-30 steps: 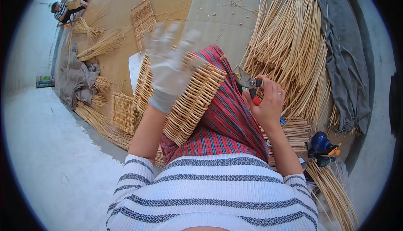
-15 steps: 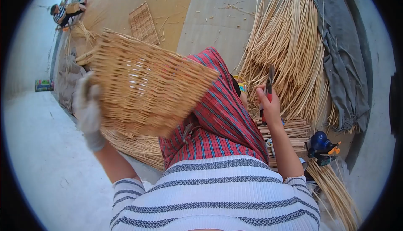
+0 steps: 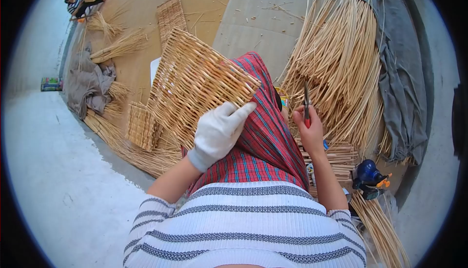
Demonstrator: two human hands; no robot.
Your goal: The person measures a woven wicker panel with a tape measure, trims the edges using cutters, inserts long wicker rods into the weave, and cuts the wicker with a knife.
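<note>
A flat woven wicker panel (image 3: pixel 200 80) is tilted over the red plaid cloth on my lap (image 3: pixel 258 126). My left hand (image 3: pixel 220 129), in a white glove, is closed on the panel's near edge by its right corner; part of the fingers is hidden. In my bare right hand (image 3: pixel 311 129), to the right of my lap, is a pair of red-handled pruning shears (image 3: pixel 306 105), with the dark blades pointing up and away from me. The shears are apart from the panel.
A large heap of wicker rods (image 3: pixel 336 63) lies at the right beside a grey cloth (image 3: pixel 402 73). Another woven panel (image 3: pixel 171 17) lies ahead, and a small woven piece (image 3: pixel 141 125) is at left. A blue bottle (image 3: pixel 369 171) stands at lower right. A person (image 3: pixel 80 5) sits far left.
The panel has turned and moved slightly right. My left hand has shifted from its far left side to the near right edge. The shears in my right hand have moved slightly left.
</note>
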